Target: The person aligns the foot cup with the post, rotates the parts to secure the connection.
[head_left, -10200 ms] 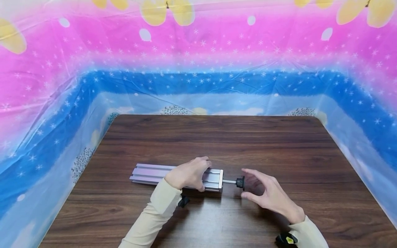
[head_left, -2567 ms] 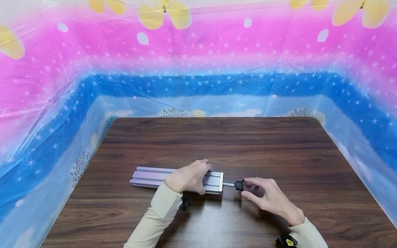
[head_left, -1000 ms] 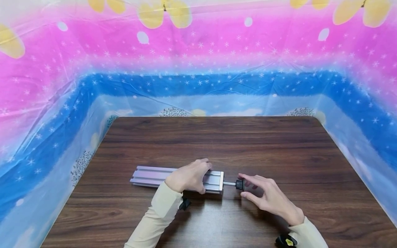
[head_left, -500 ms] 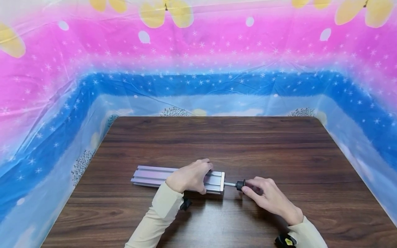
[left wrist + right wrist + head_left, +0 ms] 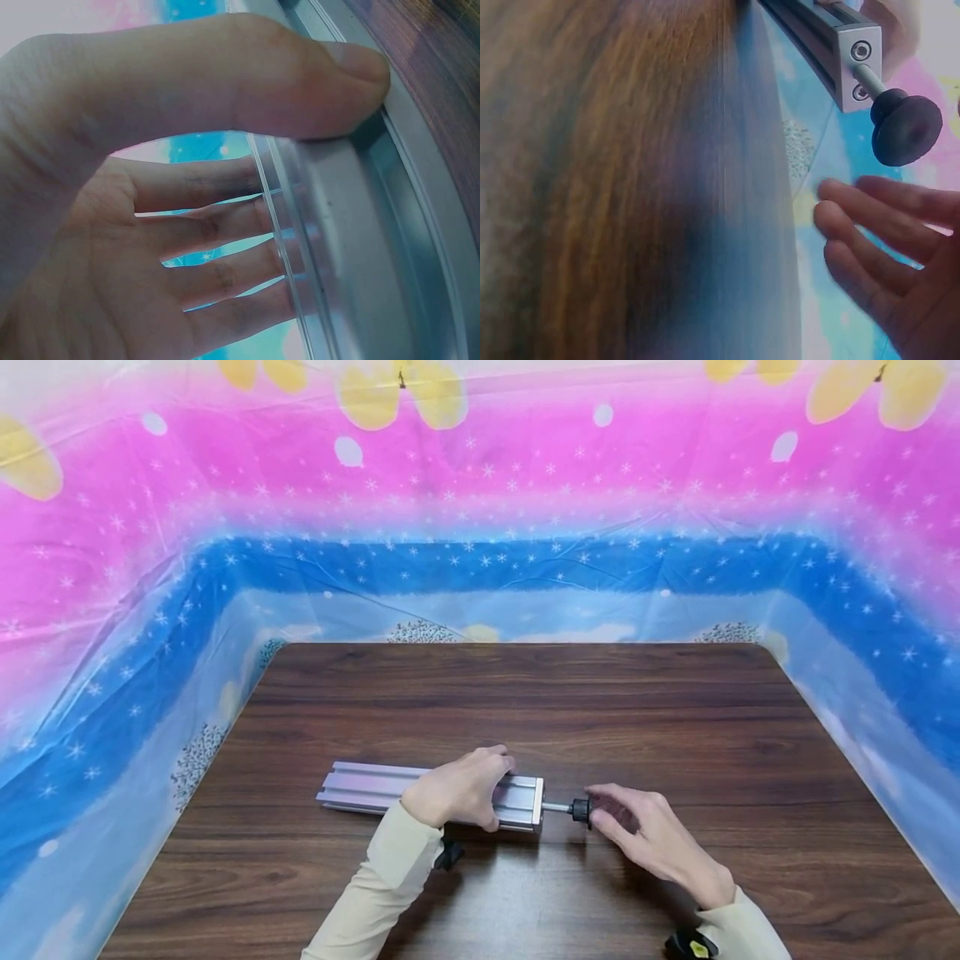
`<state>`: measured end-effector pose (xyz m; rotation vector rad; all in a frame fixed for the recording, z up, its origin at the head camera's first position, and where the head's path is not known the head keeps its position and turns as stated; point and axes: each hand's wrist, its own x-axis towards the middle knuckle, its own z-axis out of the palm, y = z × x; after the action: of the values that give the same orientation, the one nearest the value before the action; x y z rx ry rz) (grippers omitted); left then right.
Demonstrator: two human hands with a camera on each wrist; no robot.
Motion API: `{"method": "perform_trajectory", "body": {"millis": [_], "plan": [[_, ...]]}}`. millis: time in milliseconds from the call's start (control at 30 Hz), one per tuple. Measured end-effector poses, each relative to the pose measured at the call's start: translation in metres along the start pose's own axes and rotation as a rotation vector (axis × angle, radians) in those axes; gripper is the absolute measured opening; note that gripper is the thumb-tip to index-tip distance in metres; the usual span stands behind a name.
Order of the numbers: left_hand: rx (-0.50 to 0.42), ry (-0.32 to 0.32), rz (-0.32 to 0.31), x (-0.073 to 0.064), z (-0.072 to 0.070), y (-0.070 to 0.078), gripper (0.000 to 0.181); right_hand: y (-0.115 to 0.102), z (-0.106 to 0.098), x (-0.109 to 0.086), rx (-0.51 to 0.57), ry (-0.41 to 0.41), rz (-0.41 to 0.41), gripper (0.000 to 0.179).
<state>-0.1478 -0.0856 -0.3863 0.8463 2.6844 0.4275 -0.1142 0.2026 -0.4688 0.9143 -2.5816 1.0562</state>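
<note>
My left hand grips a length of silver slotted aluminium profile lying on the table. In the left wrist view the thumb presses one slotted face while the fingers reach the opposite side. A metal end plate with two bolts closes the profile's right end. Out of it runs a threaded rod carrying a black round levelling foot. My right hand is right at that foot. In the right wrist view its fingers are spread loosely, apart from the foot's disc.
The dark wood-grain table reaches back to a pink and blue patterned cloth that hangs round its sides. Black camera mounts sit at both wrists, below cream sleeves.
The right hand's fingers close toward the black foot half a second ago and are spread wider now. Over the longer span they repeatedly part and draw in there. Left hand and profile stay put.
</note>
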Motion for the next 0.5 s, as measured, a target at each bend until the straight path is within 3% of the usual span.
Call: {"method": "perform_trajectory", "body": {"millis": [100, 167, 267, 500], "plan": [[0.004, 0.000, 0.004, 0.0003, -0.0001, -0.0003, 0.065, 0.0006, -0.0006, -0.0017, 0.023, 0.037, -0.083, 0.055], [0.005, 0.000, 0.005, 0.0001, -0.0004, -0.0004, 0.065, 0.0008, -0.0008, -0.0017, 0.020, 0.057, -0.131, 0.067], [0.004, 0.002, 0.005, 0.0001, -0.0006, -0.0006, 0.065, 0.0004, 0.0001, -0.0008, 0.016, 0.073, -0.169, 0.070], [0.002, 0.000, 0.008, 0.0008, -0.0002, -0.0006, 0.065, -0.0007, 0.0008, 0.0001, -0.014, 0.096, -0.167, 0.062]]}}
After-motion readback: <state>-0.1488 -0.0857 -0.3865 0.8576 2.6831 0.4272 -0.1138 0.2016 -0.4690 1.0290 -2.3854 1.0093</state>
